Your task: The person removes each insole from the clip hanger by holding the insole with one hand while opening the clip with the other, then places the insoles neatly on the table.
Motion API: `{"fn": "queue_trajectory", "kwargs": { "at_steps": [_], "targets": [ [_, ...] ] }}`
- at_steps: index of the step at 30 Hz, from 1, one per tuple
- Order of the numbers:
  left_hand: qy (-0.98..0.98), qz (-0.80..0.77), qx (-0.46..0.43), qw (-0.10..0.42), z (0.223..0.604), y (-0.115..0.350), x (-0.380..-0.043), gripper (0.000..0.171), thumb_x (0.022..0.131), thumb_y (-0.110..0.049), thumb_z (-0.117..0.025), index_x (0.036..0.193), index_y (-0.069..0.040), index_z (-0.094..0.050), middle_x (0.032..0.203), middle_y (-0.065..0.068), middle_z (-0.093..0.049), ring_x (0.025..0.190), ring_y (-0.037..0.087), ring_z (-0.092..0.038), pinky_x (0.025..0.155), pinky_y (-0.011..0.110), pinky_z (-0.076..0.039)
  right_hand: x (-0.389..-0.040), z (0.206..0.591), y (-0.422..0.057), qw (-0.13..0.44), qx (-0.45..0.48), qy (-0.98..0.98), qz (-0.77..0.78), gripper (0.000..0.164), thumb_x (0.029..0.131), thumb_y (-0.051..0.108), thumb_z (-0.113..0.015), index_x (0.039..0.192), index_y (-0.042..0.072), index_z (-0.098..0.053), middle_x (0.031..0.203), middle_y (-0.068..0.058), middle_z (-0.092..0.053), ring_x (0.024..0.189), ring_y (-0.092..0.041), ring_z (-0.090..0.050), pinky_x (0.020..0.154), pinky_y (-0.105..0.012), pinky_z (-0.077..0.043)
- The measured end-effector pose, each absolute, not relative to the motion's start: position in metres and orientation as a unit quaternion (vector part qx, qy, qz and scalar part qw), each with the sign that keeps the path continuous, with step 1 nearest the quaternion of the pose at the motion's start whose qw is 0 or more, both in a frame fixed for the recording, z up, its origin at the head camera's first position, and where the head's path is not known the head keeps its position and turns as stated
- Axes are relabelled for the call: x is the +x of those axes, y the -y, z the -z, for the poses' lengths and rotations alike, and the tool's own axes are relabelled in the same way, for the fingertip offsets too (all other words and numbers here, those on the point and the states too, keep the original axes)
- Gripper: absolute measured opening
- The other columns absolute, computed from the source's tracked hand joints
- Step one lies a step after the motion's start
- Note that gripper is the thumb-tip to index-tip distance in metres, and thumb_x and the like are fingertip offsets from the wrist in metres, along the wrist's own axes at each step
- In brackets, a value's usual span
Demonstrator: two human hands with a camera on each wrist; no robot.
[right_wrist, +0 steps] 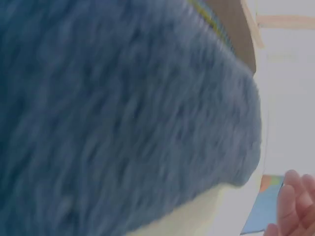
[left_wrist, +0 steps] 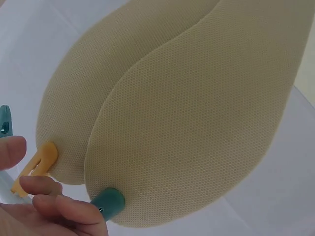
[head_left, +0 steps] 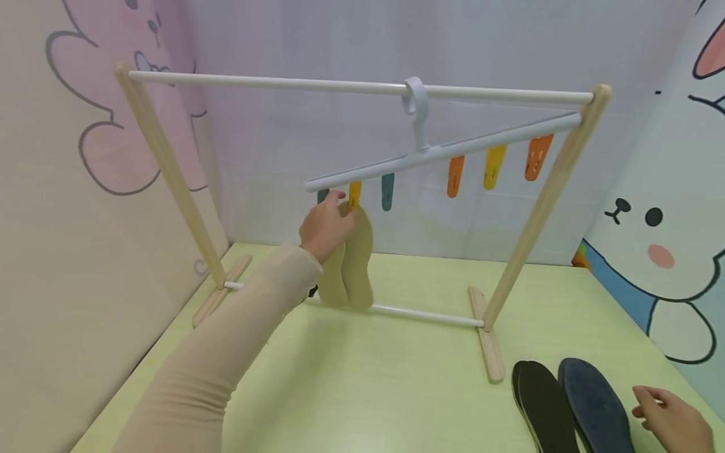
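Note:
Two beige insoles [head_left: 358,264] hang side by side from a white clip hanger [head_left: 368,170]. In the left wrist view, a yellow clip [left_wrist: 39,160] is at the edge of one insole and a green clip [left_wrist: 110,202] at the edge of the other. My left hand [head_left: 327,228] is up at these clips, its thumb and fingers apart around the yellow one, fingertips right beside the green clip. Down at the lower right, my right hand [head_left: 674,418] holds nothing, fingers loosely bent, beside a dark blue insole [head_left: 595,399].
The hanger hooks over the white top rod [head_left: 255,82] of a wooden-legged rack and tilts, its right end higher. More clips, such as an orange clip [head_left: 455,176], dangle from it. Black insoles [head_left: 544,402] lie on the pale green table [head_left: 351,384], left of the blue one.

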State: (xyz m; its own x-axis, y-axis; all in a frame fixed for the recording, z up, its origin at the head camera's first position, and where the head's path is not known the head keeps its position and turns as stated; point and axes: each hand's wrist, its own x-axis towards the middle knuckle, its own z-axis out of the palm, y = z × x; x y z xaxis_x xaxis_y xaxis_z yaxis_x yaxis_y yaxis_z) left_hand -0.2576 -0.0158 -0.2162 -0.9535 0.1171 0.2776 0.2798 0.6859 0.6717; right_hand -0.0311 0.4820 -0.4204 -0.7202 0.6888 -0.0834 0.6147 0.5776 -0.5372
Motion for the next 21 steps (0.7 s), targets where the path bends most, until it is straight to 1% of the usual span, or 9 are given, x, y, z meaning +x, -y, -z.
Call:
{"fn": "queue_trajectory", "kwargs": {
  "at_steps": [2,4,8,10,11,12,15,18,21],
  "targets": [
    [0.914,0.372,-0.121,0.105,0.217,0.014,-0.26,0.048,0.095,-0.03,-0.053,0.138,-0.012,-0.048,0.13,0.012,-0.058,0.111,0.031,-0.056,0.085,0.046,-0.045,-0.037,0.428,-0.484,0.096,-0.357,0.886,-0.281,0.06,0.103,0.038,-0.036,0.119,-0.018,-0.046,0.068,-0.011,-0.062,0.058,-0.025,-0.059,0.058,-0.043,-0.049],
    [0.918,0.36,-0.128,0.108,0.217,0.011,-0.262,0.047,0.095,-0.03,-0.054,0.138,-0.011,-0.049,0.128,0.012,-0.058,0.111,0.032,-0.055,0.084,0.046,-0.046,-0.041,0.426,-0.476,0.105,-0.35,0.886,-0.287,0.058,0.103,0.038,-0.038,0.119,-0.016,-0.049,0.07,-0.011,-0.063,0.058,-0.022,-0.059,0.057,-0.041,-0.05],
    [0.926,0.339,-0.126,0.107,0.219,0.006,-0.263,0.048,0.094,-0.03,-0.057,0.137,-0.01,-0.05,0.119,0.015,-0.061,0.102,0.033,-0.057,0.076,0.044,-0.048,-0.042,0.398,-0.442,0.084,-0.295,0.899,-0.313,0.052,0.103,0.032,-0.042,0.12,-0.015,-0.051,0.077,-0.009,-0.066,0.064,-0.018,-0.061,0.06,-0.036,-0.051],
    [0.929,0.33,-0.126,0.107,0.221,0.004,-0.263,0.049,0.094,-0.031,-0.058,0.138,-0.01,-0.05,0.118,0.016,-0.061,0.103,0.034,-0.057,0.076,0.045,-0.049,-0.043,0.385,-0.425,0.07,-0.258,0.906,-0.329,0.051,0.103,0.033,-0.043,0.12,-0.014,-0.053,0.081,-0.007,-0.067,0.066,-0.014,-0.06,0.061,-0.032,-0.05],
    [0.93,0.328,-0.125,0.107,0.221,0.003,-0.263,0.05,0.094,-0.032,-0.058,0.138,-0.01,-0.05,0.118,0.017,-0.06,0.104,0.035,-0.056,0.077,0.046,-0.049,-0.044,0.381,-0.419,0.066,-0.241,0.906,-0.343,0.051,0.102,0.034,-0.043,0.119,-0.014,-0.053,0.083,-0.007,-0.068,0.069,-0.015,-0.061,0.063,-0.032,-0.05],
    [0.931,0.327,-0.124,0.108,0.222,0.002,-0.263,0.05,0.093,-0.033,-0.058,0.137,-0.01,-0.05,0.12,0.017,-0.059,0.106,0.036,-0.055,0.078,0.047,-0.048,-0.045,0.38,-0.413,0.068,-0.229,0.907,-0.347,0.052,0.102,0.037,-0.043,0.118,-0.011,-0.056,0.083,-0.004,-0.068,0.069,-0.012,-0.06,0.062,-0.03,-0.05],
    [0.931,0.327,-0.118,0.116,0.224,0.0,-0.263,0.049,0.092,-0.034,-0.059,0.134,-0.009,-0.053,0.12,0.018,-0.056,0.109,0.037,-0.051,0.082,0.049,-0.046,-0.052,0.385,-0.403,0.073,-0.203,0.899,-0.38,0.055,0.101,0.042,-0.044,0.119,-0.008,-0.057,0.084,-0.002,-0.067,0.071,-0.011,-0.06,0.062,-0.028,-0.05],
    [0.929,0.328,-0.116,0.122,0.224,-0.003,-0.263,0.046,0.092,-0.034,-0.06,0.129,-0.008,-0.055,0.118,0.018,-0.055,0.109,0.036,-0.049,0.082,0.048,-0.045,-0.055,0.388,-0.393,0.069,-0.197,0.892,-0.4,0.051,0.102,0.038,-0.044,0.124,-0.007,-0.054,0.086,0.0,-0.067,0.071,-0.009,-0.06,0.063,-0.027,-0.05],
    [0.926,0.333,-0.122,0.131,0.225,-0.005,-0.263,0.045,0.092,-0.036,-0.061,0.125,-0.006,-0.057,0.114,0.018,-0.054,0.106,0.036,-0.049,0.082,0.046,-0.044,-0.056,0.382,-0.378,0.067,-0.192,0.89,-0.408,0.043,0.103,0.024,-0.044,0.128,-0.01,-0.049,0.087,-0.002,-0.066,0.071,-0.01,-0.059,0.065,-0.026,-0.049]
  ]
}}
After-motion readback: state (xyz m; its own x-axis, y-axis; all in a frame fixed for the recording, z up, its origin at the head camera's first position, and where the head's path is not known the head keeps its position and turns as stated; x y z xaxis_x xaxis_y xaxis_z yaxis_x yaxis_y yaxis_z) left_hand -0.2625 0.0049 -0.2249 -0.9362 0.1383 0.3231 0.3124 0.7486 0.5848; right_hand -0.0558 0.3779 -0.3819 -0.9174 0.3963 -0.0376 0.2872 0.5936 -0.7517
